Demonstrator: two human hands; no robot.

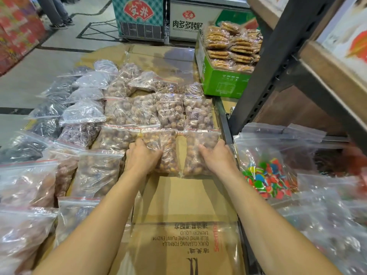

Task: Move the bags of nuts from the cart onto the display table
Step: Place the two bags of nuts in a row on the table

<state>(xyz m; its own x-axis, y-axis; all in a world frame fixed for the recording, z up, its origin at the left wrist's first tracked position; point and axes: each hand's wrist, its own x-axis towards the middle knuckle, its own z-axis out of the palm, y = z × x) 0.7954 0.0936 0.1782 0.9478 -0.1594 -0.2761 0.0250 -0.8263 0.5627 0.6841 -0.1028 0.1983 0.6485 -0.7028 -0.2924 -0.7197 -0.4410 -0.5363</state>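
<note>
Two clear zip bags of brown nuts lie side by side on the cardboard-covered display table [184, 195]. My left hand [142, 155] rests on the left nut bag [166, 153], fingers curled over its left side. My right hand [217, 155] presses on the right nut bag [195, 155], at its right edge. Both bags lie flat on the cardboard, just below a row of similar nut bags [158, 111]. The cart is not in view.
Rows of bagged dark dried fruit [83, 112] and brown bags [97, 171] fill the left side. A green box of wrapped biscuits [224, 76] stands at the back right. A metal shelf post [264, 76] and bags of coloured candy [266, 175] are on the right.
</note>
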